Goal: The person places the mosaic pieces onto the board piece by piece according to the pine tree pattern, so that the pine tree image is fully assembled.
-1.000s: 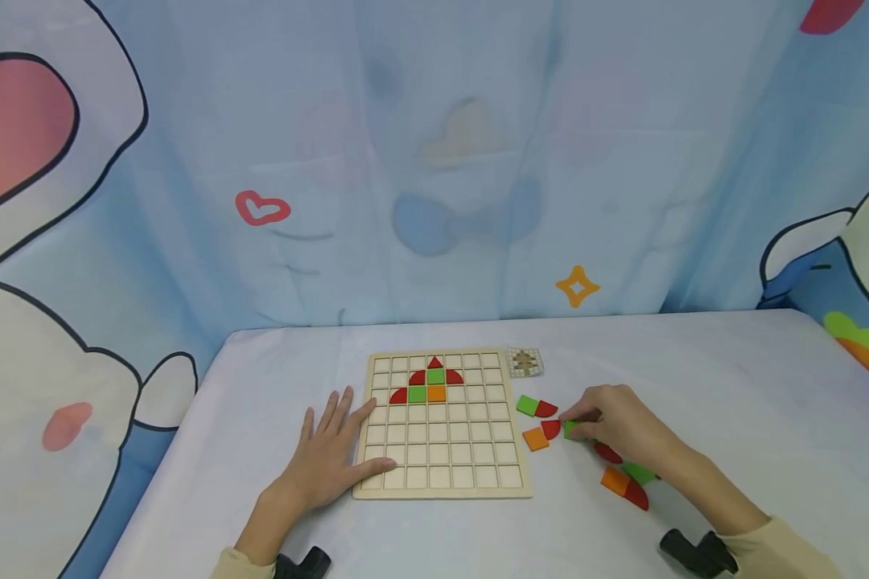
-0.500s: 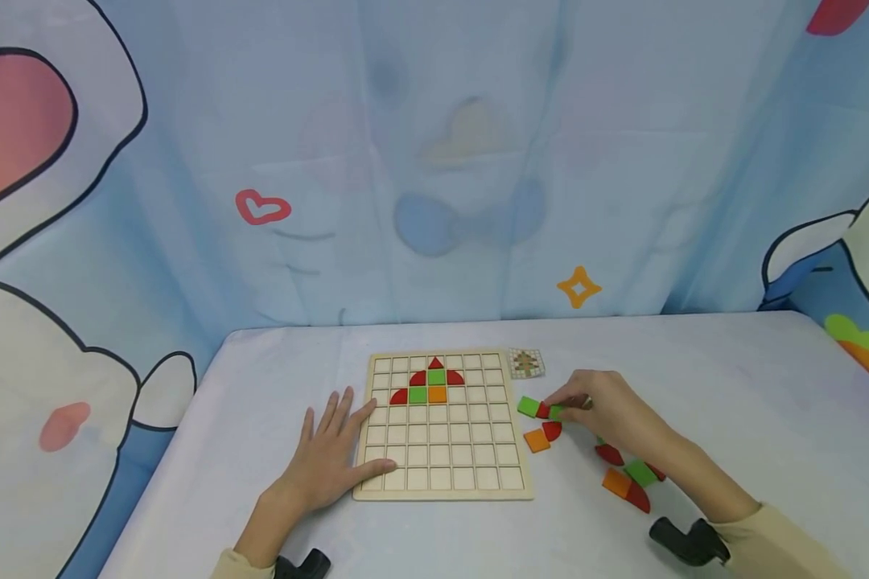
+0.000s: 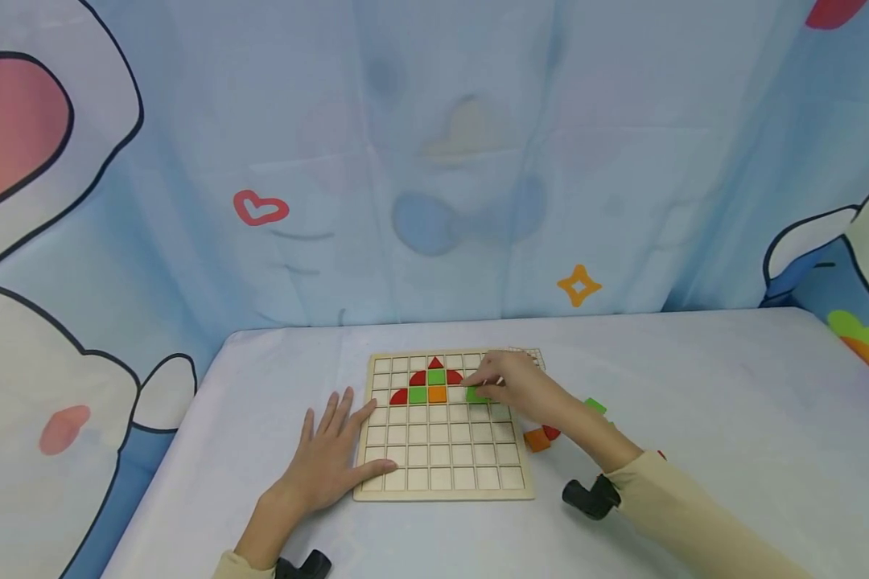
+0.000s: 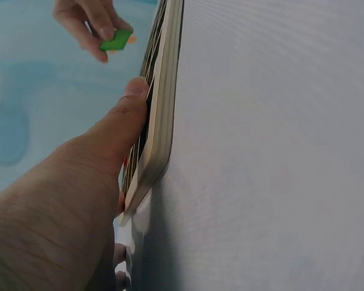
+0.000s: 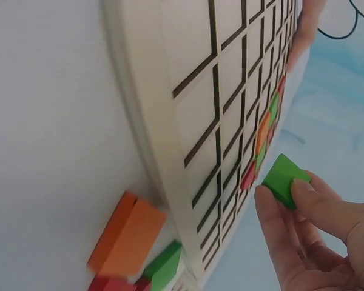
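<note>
My right hand (image 3: 527, 391) pinches a green square tile (image 5: 284, 179) between thumb and fingers, over the right part of the wooden grid board (image 3: 445, 494). In the right wrist view the tile is tilted and apart from the board. With fingers spread, my left hand (image 3: 326, 460) rests along the board's left edge; its thumb (image 4: 133, 91) lies on the edge. Set in the upper cells are a red triangle (image 3: 435, 363), red quarter-round tiles (image 3: 454, 377), green squares (image 3: 418, 394) and an orange square (image 3: 437, 394).
Right of the board lie an orange tile (image 3: 537, 440) and a red tile (image 3: 552, 433). Another green tile (image 3: 595, 405) shows behind the right forearm, which hides other pieces. A small pattern card (image 3: 536, 354) at the board's top right corner is mostly covered.
My right hand picked up the green square from the loose tiles and carried it left over the board. The left hand has stayed in place.
</note>
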Demonstrator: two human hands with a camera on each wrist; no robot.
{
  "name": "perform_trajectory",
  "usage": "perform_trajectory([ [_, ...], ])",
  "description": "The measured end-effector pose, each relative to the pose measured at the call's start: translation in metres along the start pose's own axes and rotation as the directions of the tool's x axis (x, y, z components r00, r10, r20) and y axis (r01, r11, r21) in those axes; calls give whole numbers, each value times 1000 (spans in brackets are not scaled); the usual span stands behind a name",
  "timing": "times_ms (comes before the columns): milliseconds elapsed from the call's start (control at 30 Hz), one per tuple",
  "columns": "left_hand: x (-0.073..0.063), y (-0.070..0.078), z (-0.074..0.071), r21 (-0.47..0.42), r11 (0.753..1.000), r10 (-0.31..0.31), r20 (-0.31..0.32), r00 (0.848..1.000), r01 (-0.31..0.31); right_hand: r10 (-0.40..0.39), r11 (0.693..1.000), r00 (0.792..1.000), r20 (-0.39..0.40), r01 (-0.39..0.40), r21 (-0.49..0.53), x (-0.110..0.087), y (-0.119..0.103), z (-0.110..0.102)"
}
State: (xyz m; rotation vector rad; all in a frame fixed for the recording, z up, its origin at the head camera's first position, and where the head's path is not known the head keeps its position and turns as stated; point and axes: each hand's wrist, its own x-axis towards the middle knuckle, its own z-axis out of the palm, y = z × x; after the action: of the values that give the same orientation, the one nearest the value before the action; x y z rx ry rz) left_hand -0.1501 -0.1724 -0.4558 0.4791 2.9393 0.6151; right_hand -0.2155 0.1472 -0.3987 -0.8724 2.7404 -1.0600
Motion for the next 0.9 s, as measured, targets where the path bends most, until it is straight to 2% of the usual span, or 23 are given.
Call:
perform_trajectory([
  [200, 2, 0, 0, 1, 1000, -7, 19, 1000, 7, -61, 998, 998, -5, 61, -26, 17, 1, 15],
  [400, 1, 0, 1, -6, 1000, 2, -5, 1000, -2, -87, 996, 995, -39, 85, -35, 24, 5, 25],
  [667, 1, 1, 0, 12, 1000, -16, 21, 1000, 16, -60, 997, 998, -33, 58, -43, 28, 5, 28],
  [900, 1, 1, -1, 20, 1000, -14, 14, 1000, 14, -44, 997, 998, -41, 41, -66, 30, 2, 29],
])
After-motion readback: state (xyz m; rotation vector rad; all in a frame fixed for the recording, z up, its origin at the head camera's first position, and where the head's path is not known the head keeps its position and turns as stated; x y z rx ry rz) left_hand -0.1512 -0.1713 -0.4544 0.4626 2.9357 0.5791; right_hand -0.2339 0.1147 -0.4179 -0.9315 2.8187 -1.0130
